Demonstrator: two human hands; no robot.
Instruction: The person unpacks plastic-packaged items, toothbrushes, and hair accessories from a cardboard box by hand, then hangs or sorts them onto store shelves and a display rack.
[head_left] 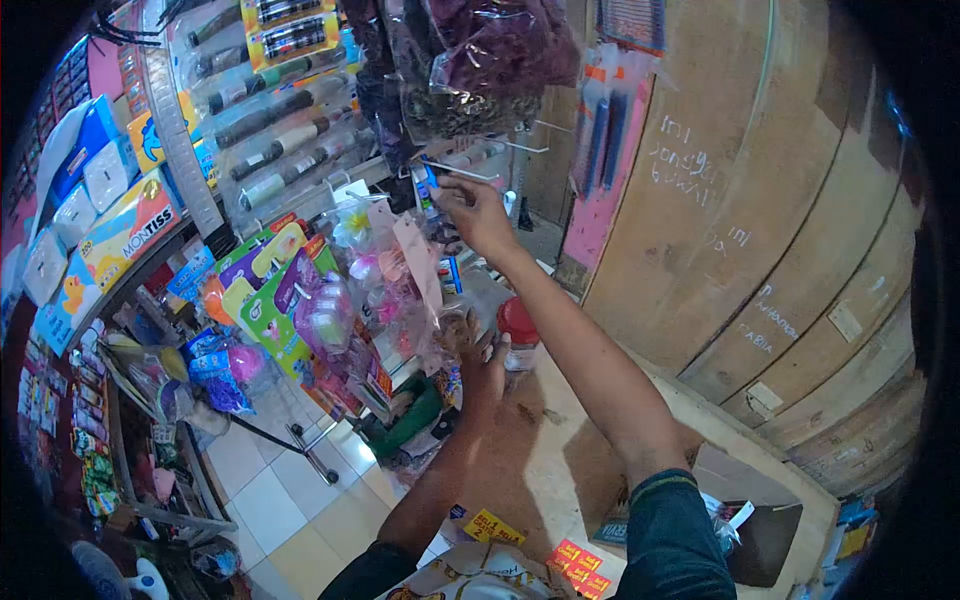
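Blue-and-white packet (pixel 427 190), long axis near-upright, at right hand (pixel 476 212), fingers narrowed, hold unclear; left hand (pixel 482 372), fingers spread, beside red-lidded jar (pixel 519 327), contents indistinct

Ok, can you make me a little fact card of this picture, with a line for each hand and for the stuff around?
right hand: raised by a hook, fingers near a blue packet; grip unclear. It is the right hand.
left hand: lower; the left hand is beside a red-lidded jar; grip unclear
sleeves: dark green
wall: wooden boards with white writing
floor: tiles
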